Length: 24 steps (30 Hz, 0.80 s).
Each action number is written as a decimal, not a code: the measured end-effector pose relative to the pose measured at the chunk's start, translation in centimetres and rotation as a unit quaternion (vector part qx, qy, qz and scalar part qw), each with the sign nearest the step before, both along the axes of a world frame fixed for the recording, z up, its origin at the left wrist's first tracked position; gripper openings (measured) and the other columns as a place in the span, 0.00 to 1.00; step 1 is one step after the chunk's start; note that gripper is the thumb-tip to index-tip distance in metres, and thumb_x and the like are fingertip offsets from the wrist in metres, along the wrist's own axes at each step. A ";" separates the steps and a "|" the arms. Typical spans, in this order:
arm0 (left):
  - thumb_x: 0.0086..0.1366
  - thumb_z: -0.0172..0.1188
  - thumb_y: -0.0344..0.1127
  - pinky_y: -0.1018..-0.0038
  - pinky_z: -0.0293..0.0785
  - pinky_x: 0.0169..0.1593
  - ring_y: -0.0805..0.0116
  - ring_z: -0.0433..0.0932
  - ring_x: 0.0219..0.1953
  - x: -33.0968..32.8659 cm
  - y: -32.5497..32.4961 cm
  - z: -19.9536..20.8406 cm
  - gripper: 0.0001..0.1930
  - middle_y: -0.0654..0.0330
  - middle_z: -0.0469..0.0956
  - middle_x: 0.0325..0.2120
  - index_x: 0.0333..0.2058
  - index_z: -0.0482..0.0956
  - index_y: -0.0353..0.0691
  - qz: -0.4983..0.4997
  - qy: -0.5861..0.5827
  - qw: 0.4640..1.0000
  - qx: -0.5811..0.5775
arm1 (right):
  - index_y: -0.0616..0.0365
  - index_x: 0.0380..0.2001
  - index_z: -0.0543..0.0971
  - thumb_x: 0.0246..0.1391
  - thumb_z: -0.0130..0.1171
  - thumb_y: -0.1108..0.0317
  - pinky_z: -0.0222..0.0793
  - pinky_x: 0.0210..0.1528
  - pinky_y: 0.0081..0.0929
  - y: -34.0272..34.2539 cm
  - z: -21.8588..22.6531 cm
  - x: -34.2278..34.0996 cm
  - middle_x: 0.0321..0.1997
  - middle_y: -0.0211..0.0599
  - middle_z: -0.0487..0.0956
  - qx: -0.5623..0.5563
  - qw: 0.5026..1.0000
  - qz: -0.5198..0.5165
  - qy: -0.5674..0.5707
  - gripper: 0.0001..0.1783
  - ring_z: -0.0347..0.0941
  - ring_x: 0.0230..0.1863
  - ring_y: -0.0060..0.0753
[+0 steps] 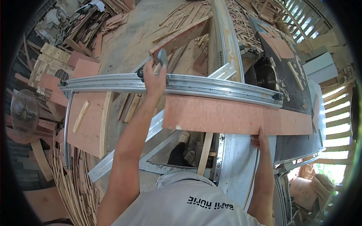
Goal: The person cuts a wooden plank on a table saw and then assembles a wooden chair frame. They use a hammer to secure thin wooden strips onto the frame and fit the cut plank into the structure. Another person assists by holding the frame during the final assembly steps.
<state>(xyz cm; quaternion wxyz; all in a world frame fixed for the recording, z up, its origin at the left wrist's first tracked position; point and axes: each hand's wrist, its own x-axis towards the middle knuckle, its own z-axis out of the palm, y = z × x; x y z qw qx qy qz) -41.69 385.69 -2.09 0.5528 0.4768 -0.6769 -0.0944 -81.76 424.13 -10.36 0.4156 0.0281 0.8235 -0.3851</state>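
A long reddish plywood strip (226, 115) lies against an aluminium fence rail (211, 87) on a sliding table saw. My left hand (154, 77) reaches over the rail, its fingers closed on a grey fence stop (162, 58) that is tilted up. A black knob sits beside it on the rail. At the strip's near edge, my right hand (261, 141) has its index finger against the wood and its other fingers curled below. The strip's right end extends across the dark saw table (294, 148). Beyond the rail, a round saw blade (266, 78) shows.
Wood offcuts (260, 9) heap at the far right, and more scraps lie on the floor beyond the rail. Plywood sheets (85, 113) and thin wood strips (73, 180) stand at the left. A metal frame (154, 164) surrounds my feet. Another plywood piece (277, 45) rests on the saw table.
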 end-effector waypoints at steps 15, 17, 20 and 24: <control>0.64 0.65 0.37 0.73 0.73 0.39 0.69 0.78 0.33 5.5 9.8 -8.3 0.15 0.56 0.78 0.31 0.43 0.76 0.32 -0.054 0.215 0.936 0.274 | 0.58 0.32 0.79 0.63 0.51 0.38 0.64 0.14 0.26 1.1 -2.8 -0.4 0.19 0.31 0.78 -0.030 0.999 0.018 0.013 0.30 0.74 0.15 0.27; 0.62 0.66 0.39 0.70 0.74 0.41 0.64 0.80 0.35 6.9 10.3 -13.2 0.18 0.52 0.80 0.34 0.44 0.76 0.32 -0.038 0.159 0.954 0.253 | 0.59 0.31 0.79 0.63 0.51 0.38 0.63 0.13 0.26 0.3 -2.6 -0.3 0.18 0.32 0.77 -0.035 0.999 0.022 0.018 0.31 0.73 0.15 0.27; 0.60 0.67 0.44 0.66 0.75 0.44 0.57 0.82 0.38 5.6 11.0 -12.3 0.22 0.48 0.82 0.36 0.44 0.78 0.31 -0.011 0.038 0.955 0.293 | 0.58 0.31 0.79 0.63 0.50 0.38 0.63 0.13 0.25 0.6 -2.3 -0.2 0.18 0.30 0.77 -0.032 0.999 0.021 0.019 0.31 0.73 0.14 0.26; 0.57 0.69 0.51 0.64 0.76 0.45 0.54 0.84 0.39 5.1 11.1 -9.9 0.25 0.46 0.84 0.36 0.40 0.82 0.31 -0.020 -0.117 0.911 0.396 | 0.55 0.28 0.78 0.64 0.50 0.38 0.62 0.14 0.23 0.9 -2.3 -0.2 0.17 0.28 0.76 -0.031 0.999 0.026 0.022 0.30 0.73 0.15 0.24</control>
